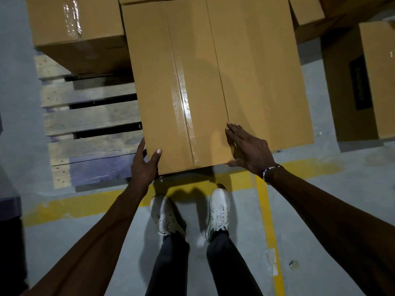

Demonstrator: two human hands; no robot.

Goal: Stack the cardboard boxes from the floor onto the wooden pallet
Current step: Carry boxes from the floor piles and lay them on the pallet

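A large taped cardboard box [175, 82] lies in front of me over the wooden pallet [89, 118], its near end jutting past the pallet's front edge. My left hand [145, 165] grips the box's near left corner, thumb on top and fingers down the side. My right hand [248, 148] lies flat with spread fingers on the near right corner, against a second box [263, 71] that sits flush beside the first. Another box [74, 28] rests on the pallet's far left.
More cardboard boxes stand on the floor at the right [367, 82] and far right [310, 11]. Yellow floor lines [265, 206] run under my white shoes [218, 212]. Bare pallet slats show at the left, with grey concrete floor around.
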